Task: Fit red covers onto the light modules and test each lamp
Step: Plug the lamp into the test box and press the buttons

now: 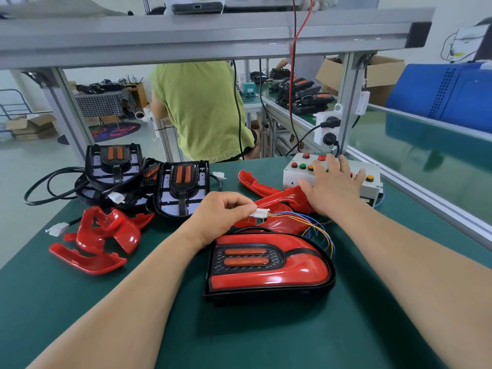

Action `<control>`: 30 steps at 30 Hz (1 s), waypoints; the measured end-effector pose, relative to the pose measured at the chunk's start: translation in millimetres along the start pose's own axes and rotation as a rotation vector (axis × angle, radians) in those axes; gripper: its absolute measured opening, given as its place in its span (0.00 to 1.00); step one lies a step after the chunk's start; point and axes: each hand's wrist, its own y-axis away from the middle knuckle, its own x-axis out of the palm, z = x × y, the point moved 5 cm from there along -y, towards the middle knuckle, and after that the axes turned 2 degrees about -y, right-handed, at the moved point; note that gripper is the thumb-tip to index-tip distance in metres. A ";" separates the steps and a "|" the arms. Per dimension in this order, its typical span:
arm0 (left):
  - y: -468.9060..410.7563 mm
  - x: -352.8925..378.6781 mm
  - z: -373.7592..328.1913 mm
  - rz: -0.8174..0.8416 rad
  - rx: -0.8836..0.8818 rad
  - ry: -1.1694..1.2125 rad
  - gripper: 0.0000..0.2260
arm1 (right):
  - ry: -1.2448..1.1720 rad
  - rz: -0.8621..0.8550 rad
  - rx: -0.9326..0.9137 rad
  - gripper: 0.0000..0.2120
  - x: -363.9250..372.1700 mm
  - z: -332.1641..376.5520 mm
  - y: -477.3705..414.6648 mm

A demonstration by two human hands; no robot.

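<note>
My left hand (217, 217) pinches a white connector (259, 213) between thumb and curled fingers, just above the far edge of the covered lamp (269, 265). Thin coloured wires (315, 230) run from the connector to the right and loop down beside the lamp. The lamp lies flat on the green desk (239, 328) in the near middle, its red cover seated in the black housing, two orange strips showing.

My right hand (332, 187) reaches to the far right with its fingers spread and straight, resting on the white test box (290, 177) among its coloured buttons. Its wrist lies over a few loose red covers (269, 194). More red covers (98, 235) are piled at the near left. Behind them sit bare light modules (183, 187) with black cables. A person in a green shirt (202, 110) sits beyond the desk.
</note>
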 end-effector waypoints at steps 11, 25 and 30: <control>0.7 -0.4 0.8 -0.002 -0.011 -0.008 0.04 | 0.059 0.047 -0.023 0.32 3.7 1.1 0.3; 1.3 -0.2 -3.8 0.006 -0.023 -0.044 0.03 | 0.048 0.013 -0.027 0.31 7.0 0.6 0.4; 2.0 0.0 -6.5 0.009 -0.019 -0.059 0.04 | 0.044 0.015 -0.023 0.31 6.7 0.7 -1.1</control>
